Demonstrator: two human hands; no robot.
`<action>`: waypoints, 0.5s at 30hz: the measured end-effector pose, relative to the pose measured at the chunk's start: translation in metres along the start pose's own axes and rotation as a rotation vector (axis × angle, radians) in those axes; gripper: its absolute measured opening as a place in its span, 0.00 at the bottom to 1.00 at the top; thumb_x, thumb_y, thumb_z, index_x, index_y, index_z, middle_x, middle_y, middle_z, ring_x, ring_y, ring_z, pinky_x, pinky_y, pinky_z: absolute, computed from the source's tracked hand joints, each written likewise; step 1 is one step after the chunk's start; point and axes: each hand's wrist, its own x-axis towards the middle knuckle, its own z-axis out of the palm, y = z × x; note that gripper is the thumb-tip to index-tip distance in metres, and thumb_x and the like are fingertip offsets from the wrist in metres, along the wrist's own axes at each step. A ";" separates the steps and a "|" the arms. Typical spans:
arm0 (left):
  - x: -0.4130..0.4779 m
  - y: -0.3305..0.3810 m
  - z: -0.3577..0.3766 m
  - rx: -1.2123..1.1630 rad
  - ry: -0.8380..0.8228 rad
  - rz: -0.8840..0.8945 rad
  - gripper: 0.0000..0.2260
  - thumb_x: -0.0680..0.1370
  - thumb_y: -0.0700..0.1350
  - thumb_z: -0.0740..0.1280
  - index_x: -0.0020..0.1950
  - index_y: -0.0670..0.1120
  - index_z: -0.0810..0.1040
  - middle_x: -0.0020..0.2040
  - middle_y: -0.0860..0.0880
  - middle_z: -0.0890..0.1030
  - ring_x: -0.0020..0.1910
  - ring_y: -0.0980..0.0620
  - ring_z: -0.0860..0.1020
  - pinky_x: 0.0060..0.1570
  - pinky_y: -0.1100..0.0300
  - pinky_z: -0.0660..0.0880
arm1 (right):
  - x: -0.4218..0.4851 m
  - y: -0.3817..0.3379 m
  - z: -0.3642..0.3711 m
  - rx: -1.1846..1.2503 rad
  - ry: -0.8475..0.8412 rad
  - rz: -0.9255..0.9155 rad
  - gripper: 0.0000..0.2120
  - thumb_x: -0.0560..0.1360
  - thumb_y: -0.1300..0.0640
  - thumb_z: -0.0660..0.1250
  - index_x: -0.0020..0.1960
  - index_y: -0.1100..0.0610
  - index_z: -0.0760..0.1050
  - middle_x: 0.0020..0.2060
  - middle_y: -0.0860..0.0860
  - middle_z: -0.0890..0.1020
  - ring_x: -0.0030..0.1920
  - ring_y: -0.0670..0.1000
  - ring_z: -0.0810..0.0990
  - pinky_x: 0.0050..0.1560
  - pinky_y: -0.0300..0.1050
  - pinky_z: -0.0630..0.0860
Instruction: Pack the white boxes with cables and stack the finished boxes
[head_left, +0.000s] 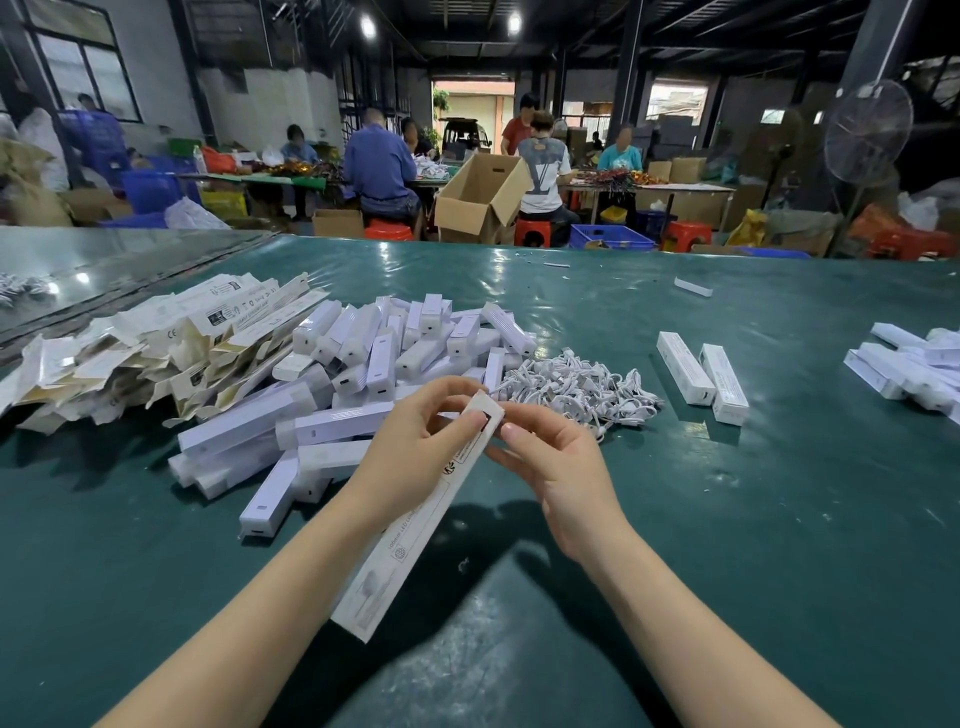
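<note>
Creasing of the end flap (485, 410) looks likeliest, since the left hand (415, 447) grips the box (415, 519) only near its top while the right hand (556, 467) pinches the same end.

Over the near middle of the counter (727, 519), a long box (405, 540) slants from 7 to 1 o'clock, its far end between the left hand (415, 447) and the right hand (561, 467). From there, a pile of light bars (363, 374) lies at 10 o'clock, with flattened cartons (156, 353) beyond it at 9. A heap of cables (576, 387) sits at 1 o'clock, touching the bars' right side. Two closed boxes (701, 374) lie side by side at 2 o'clock, and more boxes (909, 369) lie at 3, by the counter's right edge.
</note>
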 end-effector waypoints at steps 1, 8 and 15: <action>0.000 0.000 0.000 -0.005 -0.006 0.006 0.05 0.71 0.49 0.65 0.46 0.55 0.76 0.41 0.56 0.80 0.38 0.59 0.77 0.41 0.66 0.71 | -0.001 -0.001 0.000 -0.079 0.012 -0.027 0.08 0.74 0.70 0.63 0.46 0.60 0.78 0.44 0.58 0.81 0.47 0.54 0.79 0.53 0.48 0.77; -0.001 0.000 0.002 0.030 -0.067 0.013 0.04 0.73 0.50 0.62 0.46 0.55 0.73 0.43 0.56 0.77 0.38 0.51 0.74 0.44 0.59 0.71 | -0.008 -0.003 0.010 -0.222 0.021 -0.116 0.08 0.70 0.65 0.69 0.42 0.54 0.73 0.33 0.47 0.73 0.28 0.41 0.74 0.42 0.40 0.77; -0.002 0.002 0.005 -0.031 -0.030 0.021 0.06 0.71 0.50 0.63 0.45 0.52 0.74 0.43 0.53 0.78 0.39 0.54 0.75 0.45 0.60 0.73 | -0.006 -0.003 0.009 -0.015 0.062 -0.078 0.08 0.73 0.69 0.66 0.41 0.57 0.75 0.35 0.53 0.76 0.31 0.44 0.79 0.38 0.39 0.79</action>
